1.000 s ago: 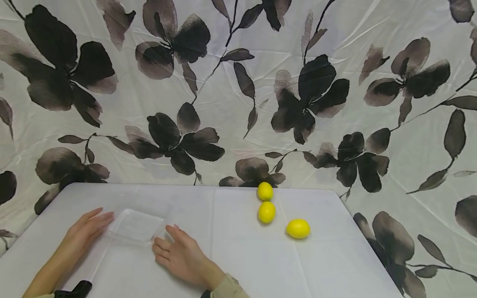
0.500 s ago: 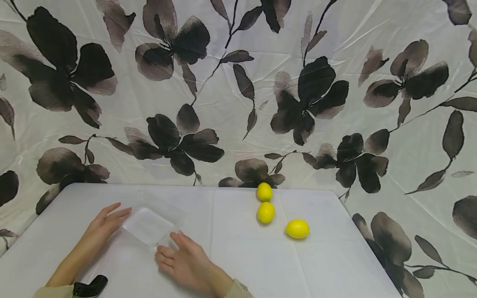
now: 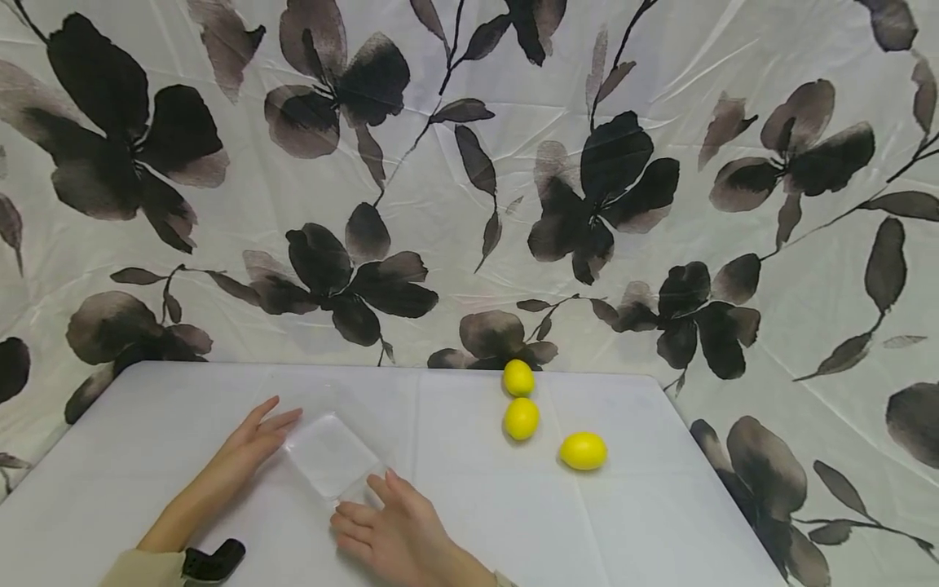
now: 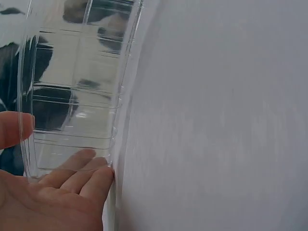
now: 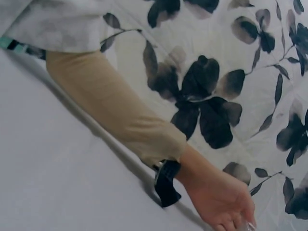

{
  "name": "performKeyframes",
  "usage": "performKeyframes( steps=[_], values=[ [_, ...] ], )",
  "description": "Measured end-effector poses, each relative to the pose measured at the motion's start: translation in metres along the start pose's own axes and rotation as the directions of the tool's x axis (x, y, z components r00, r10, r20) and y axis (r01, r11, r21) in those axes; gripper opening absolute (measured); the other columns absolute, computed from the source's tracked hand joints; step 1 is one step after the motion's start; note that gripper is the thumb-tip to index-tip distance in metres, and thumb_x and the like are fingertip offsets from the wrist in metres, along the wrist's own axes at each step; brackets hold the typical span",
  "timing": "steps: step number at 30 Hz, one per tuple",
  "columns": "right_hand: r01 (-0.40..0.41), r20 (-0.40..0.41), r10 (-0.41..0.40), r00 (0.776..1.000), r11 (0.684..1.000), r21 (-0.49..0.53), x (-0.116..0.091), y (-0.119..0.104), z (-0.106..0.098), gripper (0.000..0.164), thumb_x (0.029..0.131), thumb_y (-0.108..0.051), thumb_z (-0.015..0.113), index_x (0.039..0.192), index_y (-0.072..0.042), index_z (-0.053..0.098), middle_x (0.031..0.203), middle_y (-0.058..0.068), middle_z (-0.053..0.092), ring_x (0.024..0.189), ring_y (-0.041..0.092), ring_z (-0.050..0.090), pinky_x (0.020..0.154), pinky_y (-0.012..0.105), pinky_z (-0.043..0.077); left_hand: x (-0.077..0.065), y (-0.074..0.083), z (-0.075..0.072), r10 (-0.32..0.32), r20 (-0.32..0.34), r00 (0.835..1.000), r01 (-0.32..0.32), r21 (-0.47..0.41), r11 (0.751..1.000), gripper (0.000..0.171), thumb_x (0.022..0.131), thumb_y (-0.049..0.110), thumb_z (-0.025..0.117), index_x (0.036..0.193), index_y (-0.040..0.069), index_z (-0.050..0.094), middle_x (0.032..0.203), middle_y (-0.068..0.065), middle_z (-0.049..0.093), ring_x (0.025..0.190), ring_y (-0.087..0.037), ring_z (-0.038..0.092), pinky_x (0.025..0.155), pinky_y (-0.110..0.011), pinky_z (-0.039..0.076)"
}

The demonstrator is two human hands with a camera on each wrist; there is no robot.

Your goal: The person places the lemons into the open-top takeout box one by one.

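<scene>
A clear plastic container, box-shaped with ridged walls, is at the left middle of the table in the head view. My left hand lies along its left side, fingers nearly straight. The left wrist view shows the thumb at one rim and the other fingertips against the wall at the same end. My right hand touches the container's near right corner, its fingers extended and the thumb raised at the edge. The right wrist view takes in the left hand and its sleeve; the right hand itself is outside that view.
Three yellow lemons stand to the right: a far lemon at the back edge, a middle lemon right in front of it, and another lemon farther right. A white cloth covers the table. Behind hangs a floral curtain.
Both hands have moved to the right with the container between them, and it has turned so its near corner points toward me. The lemons have stayed in place.
</scene>
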State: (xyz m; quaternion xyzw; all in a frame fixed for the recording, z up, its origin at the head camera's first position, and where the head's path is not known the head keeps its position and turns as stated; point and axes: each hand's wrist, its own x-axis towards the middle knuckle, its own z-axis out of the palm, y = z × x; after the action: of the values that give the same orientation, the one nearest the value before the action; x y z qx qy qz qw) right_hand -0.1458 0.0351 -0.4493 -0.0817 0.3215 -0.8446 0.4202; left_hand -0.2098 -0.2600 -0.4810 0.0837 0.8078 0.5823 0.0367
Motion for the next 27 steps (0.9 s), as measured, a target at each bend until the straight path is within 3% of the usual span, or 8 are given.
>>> performKeyframes(
  steps=[4, 7, 10, 17, 21, 24, 27],
  values=[
    [0.005, -0.018, -0.005, 1.0, 1.0, 0.021, -0.011, 0.0, -0.002, 0.105, 0.099, -0.055, 0.043, 0.147, 0.004, -0.029, 0.155, 0.042, -0.002, 0.146, 0.05, 0.005, 0.121, 0.05, 0.011, 0.005, 0.007, 0.014, 0.0, 0.027, 1.0, 0.0, 0.003, 1.0, 0.072, 0.106, 0.024, 0.047, 0.157, 0.0, 0.002, 0.153, -0.025, 0.036, 0.142, -0.036, 0.031, 0.096, -0.013, 0.037],
    [0.005, -0.033, -0.004, 0.999, 1.0, 0.012, -0.019, 0.001, -0.005, 0.104, 0.099, -0.055, 0.042, 0.146, 0.005, -0.029, 0.155, 0.042, 0.0, 0.146, 0.05, 0.007, 0.121, 0.05, 0.012, 0.01, 0.013, 0.026, -0.006, 0.04, 0.999, 0.006, 0.019, 1.0, 0.072, 0.105, 0.024, 0.047, 0.157, -0.002, 0.004, 0.153, -0.024, 0.038, 0.142, -0.044, 0.027, 0.111, -0.038, 0.033],
    [0.001, -0.035, -0.001, 0.999, 1.0, -0.007, -0.026, 0.0, -0.009, 0.103, 0.1, -0.056, 0.039, 0.146, 0.005, -0.03, 0.155, 0.042, 0.001, 0.146, 0.049, 0.009, 0.121, 0.05, 0.014, 0.016, 0.017, 0.037, -0.012, 0.048, 0.999, 0.012, 0.009, 1.0, 0.073, 0.105, 0.022, 0.047, 0.156, -0.004, 0.002, 0.152, -0.023, 0.039, 0.144, -0.044, 0.025, 0.113, -0.062, 0.02],
    [0.001, 0.006, -0.001, 1.0, 1.0, -0.029, -0.041, -0.004, -0.014, 0.102, 0.1, -0.058, 0.036, 0.145, 0.005, -0.032, 0.157, 0.039, 0.003, 0.147, 0.046, 0.012, 0.121, 0.048, 0.016, 0.033, 0.022, 0.057, -0.039, 0.063, 0.997, 0.042, -0.05, 0.998, 0.076, 0.106, 0.024, 0.046, 0.158, 0.002, -0.005, 0.155, -0.018, 0.037, 0.148, -0.04, 0.015, 0.117, -0.061, 0.012],
    [-0.013, -0.009, 0.012, 1.0, 0.999, -0.041, -0.046, -0.005, -0.012, 0.098, 0.1, -0.057, 0.035, 0.149, 0.004, -0.024, 0.157, 0.038, 0.007, 0.147, 0.044, 0.016, 0.12, 0.045, 0.02, 0.045, 0.021, 0.069, -0.04, 0.071, 0.997, 0.046, -0.088, 0.995, 0.076, 0.106, 0.021, 0.045, 0.157, 0.002, -0.008, 0.154, -0.021, 0.036, 0.148, -0.039, 0.016, 0.118, -0.058, 0.012],
    [-0.015, -0.054, 0.011, 0.998, 0.998, -0.059, -0.046, -0.005, -0.008, 0.092, 0.101, -0.054, 0.037, 0.154, 0.001, -0.014, 0.156, 0.038, 0.014, 0.146, 0.044, 0.022, 0.119, 0.045, 0.024, 0.053, 0.021, 0.079, -0.046, 0.077, 0.996, 0.053, -0.092, 0.994, 0.074, 0.106, 0.02, 0.043, 0.157, 0.002, -0.008, 0.154, -0.022, 0.036, 0.148, -0.039, 0.016, 0.118, -0.058, 0.014],
    [-0.006, -0.149, -0.008, 0.989, 0.996, -0.091, -0.046, -0.004, -0.006, 0.085, 0.1, -0.047, 0.044, 0.154, 0.001, -0.002, 0.151, 0.038, 0.028, 0.141, 0.044, 0.034, 0.116, 0.046, 0.03, 0.06, 0.021, 0.089, -0.058, 0.085, 0.995, 0.067, -0.107, 0.992, 0.072, 0.106, 0.02, 0.041, 0.158, 0.004, -0.007, 0.156, -0.02, 0.035, 0.149, -0.038, 0.014, 0.118, -0.057, 0.014]
  ],
)
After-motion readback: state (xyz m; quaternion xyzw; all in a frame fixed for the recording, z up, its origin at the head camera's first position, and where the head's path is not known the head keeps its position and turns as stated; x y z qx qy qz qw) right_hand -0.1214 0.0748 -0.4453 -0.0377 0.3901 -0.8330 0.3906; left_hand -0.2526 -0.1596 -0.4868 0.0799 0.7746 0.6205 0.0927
